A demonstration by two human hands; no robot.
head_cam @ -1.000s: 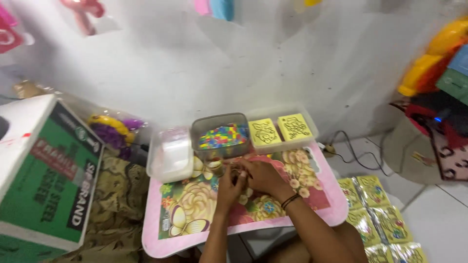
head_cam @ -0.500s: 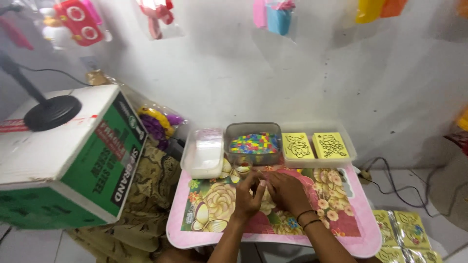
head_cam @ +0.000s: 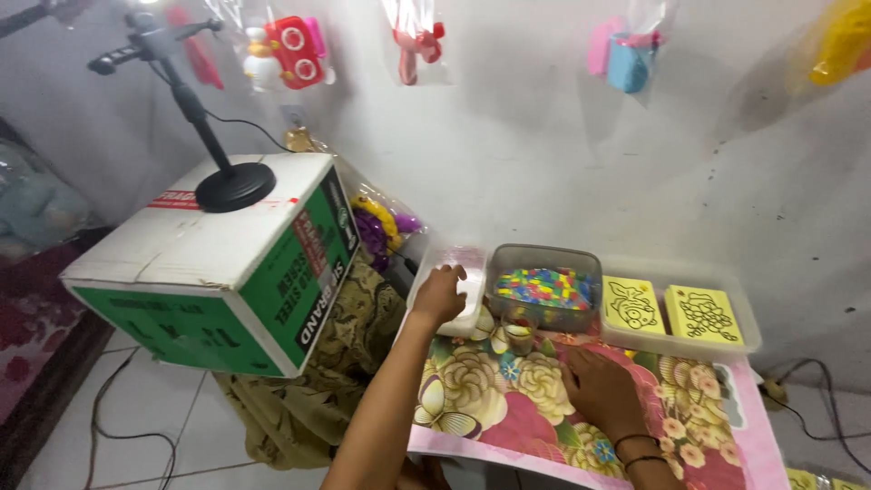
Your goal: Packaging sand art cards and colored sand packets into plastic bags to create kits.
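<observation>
White plaster wall backs a low counter (head_cam: 472, 381) under glossy floral cloth. Landmark: the clear rectangular tub of coloured beads (head_cam: 544, 289), long axis across the counter. Just left of it, the left hand (head_cam: 442, 295) lies on a translucent white lid (head_cam: 458, 281), fingers relaxed, gripping nothing. Before the tub, the right hand (head_cam: 601, 392) rests flat and open. Right of it, yellow cards (head_cam: 667, 308) lie in a tray; left, a cardboard box (head_cam: 218, 263).

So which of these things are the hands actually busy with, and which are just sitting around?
In use:
left hand reaching into the white tub
right hand flat on the flowered mat

Lying about:
bead tub
yellow cards in a clear tray
cardboard box bearing a stand
bagged toys on the wall
</observation>
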